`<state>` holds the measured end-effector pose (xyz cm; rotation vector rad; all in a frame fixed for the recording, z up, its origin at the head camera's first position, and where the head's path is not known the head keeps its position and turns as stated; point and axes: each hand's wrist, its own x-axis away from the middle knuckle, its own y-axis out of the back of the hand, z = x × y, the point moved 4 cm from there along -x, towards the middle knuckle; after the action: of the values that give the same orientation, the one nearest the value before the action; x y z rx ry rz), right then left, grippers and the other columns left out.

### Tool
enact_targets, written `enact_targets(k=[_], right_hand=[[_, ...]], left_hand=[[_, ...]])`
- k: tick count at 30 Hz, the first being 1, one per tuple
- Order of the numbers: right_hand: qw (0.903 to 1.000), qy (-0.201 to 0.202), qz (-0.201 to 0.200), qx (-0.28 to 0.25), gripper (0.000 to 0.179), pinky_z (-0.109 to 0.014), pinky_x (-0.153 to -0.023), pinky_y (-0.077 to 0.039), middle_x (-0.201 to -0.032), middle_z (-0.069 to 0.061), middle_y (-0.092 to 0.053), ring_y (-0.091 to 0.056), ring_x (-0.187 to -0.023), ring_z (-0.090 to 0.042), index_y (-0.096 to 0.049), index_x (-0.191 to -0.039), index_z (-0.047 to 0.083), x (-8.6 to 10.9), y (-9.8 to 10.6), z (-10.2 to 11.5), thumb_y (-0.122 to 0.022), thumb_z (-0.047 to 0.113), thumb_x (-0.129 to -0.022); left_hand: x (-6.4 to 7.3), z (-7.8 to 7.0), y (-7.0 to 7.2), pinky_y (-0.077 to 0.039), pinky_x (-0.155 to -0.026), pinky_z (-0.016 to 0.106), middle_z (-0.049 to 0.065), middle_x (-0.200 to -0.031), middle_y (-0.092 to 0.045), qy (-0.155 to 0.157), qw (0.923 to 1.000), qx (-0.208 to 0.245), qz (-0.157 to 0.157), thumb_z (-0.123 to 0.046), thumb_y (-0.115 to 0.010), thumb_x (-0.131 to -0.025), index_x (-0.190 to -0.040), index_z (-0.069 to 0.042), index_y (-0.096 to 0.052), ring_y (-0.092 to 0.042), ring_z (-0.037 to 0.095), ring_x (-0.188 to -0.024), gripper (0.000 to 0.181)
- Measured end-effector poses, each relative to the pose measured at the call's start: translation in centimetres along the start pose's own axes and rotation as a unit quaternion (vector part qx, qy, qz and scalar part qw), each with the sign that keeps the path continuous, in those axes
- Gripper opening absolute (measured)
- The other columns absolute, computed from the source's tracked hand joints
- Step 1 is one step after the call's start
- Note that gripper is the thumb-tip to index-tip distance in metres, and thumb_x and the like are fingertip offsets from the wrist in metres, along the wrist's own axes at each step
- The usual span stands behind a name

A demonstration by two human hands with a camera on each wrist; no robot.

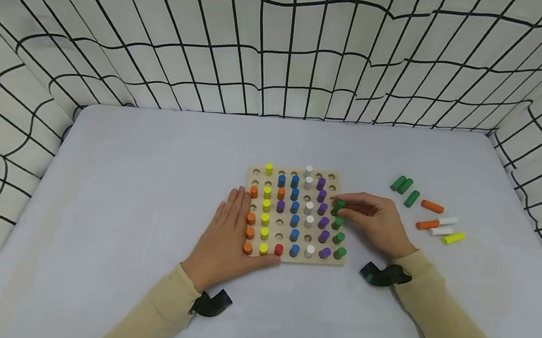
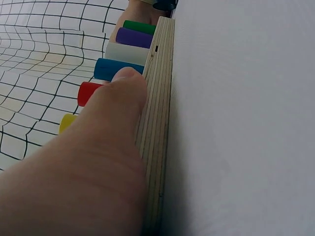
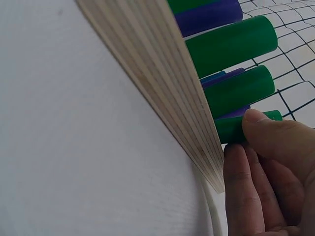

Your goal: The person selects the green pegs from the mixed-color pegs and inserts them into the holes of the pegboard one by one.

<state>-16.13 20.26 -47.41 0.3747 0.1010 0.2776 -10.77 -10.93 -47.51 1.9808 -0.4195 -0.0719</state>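
We note the right hand (image 1: 372, 221) pinching a green peg (image 1: 339, 205) at the rightmost column of the pegboard (image 1: 301, 258). We see the left hand (image 1: 228, 239), fingers straight, against its left side, thumb at the near edge; loose pegs (image 1: 432, 207) lie farther right.

Pegboard (image 1: 303, 259): 1. Standing in view: 6 yellows (image 1: 265, 219), 7 blues (image 1: 294, 221), 7 purples (image 1: 323, 222), 5 oranges (image 1: 249, 233), 5 whites (image 1: 309, 221), 3 greens (image 1: 339, 238), 1 red (image 1: 278, 249). Pinched: 1 green peg (image 1: 339, 203). Loose on tabletop (image 1: 174, 180), 8 pegs: 3 green cylinders (image 1: 411, 198), 2 orange cylinders (image 1: 432, 206), 2 white cylinders (image 1: 441, 231), 1 yellow cylinder (image 1: 454, 238).
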Motion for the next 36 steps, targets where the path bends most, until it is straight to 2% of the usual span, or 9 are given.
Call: enact_targets(k=[21,30,34,36], right_hand=[[0.9994,-0.001,-0.005,0.035,0.028,-0.013,-0.094,-0.056,-0.125,-0.009,-0.076,-0.070,-0.108,0.005,-0.075,-0.125,0.015,0.1,-0.2,-0.2,-0.073,0.021,-0.098],[0.9999,0.000,0.000,0.014,0.031,-0.015,-0.096,-0.057,-0.128,-0.010,-0.075,-0.070,-0.112,0.003,-0.072,-0.129,0.013,0.3,-0.1,0.1,-0.072,0.018,-0.098],[0.9998,-0.009,-0.005,0.015,0.032,-0.013,-0.096,-0.056,-0.127,-0.003,-0.076,-0.071,-0.111,0.003,-0.071,-0.130,0.013,0.2,0.2,0.6,-0.071,0.021,-0.099],[0.9997,-0.009,-0.022,0.003,0.033,-0.013,-0.096,-0.056,-0.123,0.002,-0.077,-0.072,-0.109,0.002,-0.070,-0.130,0.009,0.1,1.0,1.2,-0.070,0.022,-0.100]], left_hand=[[0.1,0.2,0.0,-0.009,-0.135,0.050,0.010,-0.177,0.007,-0.005,0.9999,-0.010,-0.001,-0.090,-0.058,-0.077,-0.166,-0.007,0.003,0.005,0.028,-0.166,0.136],[0.1,0.1,0.0,-0.008,-0.136,0.050,0.010,-0.177,0.007,-0.004,1.0000,-0.008,0.000,-0.088,-0.061,-0.077,-0.166,-0.007,0.003,0.005,0.028,-0.166,0.136],[0.2,0.1,0.0,-0.008,-0.136,0.050,0.010,-0.177,0.007,-0.003,1.0000,-0.006,-0.001,-0.088,-0.060,-0.078,-0.166,-0.007,0.003,0.005,0.027,-0.166,0.135],[0.1,0.0,0.0,-0.008,-0.136,0.050,0.009,-0.177,0.007,-0.005,1.0000,-0.005,-0.003,-0.088,-0.060,-0.078,-0.166,-0.007,0.002,0.005,0.027,-0.166,0.135]])
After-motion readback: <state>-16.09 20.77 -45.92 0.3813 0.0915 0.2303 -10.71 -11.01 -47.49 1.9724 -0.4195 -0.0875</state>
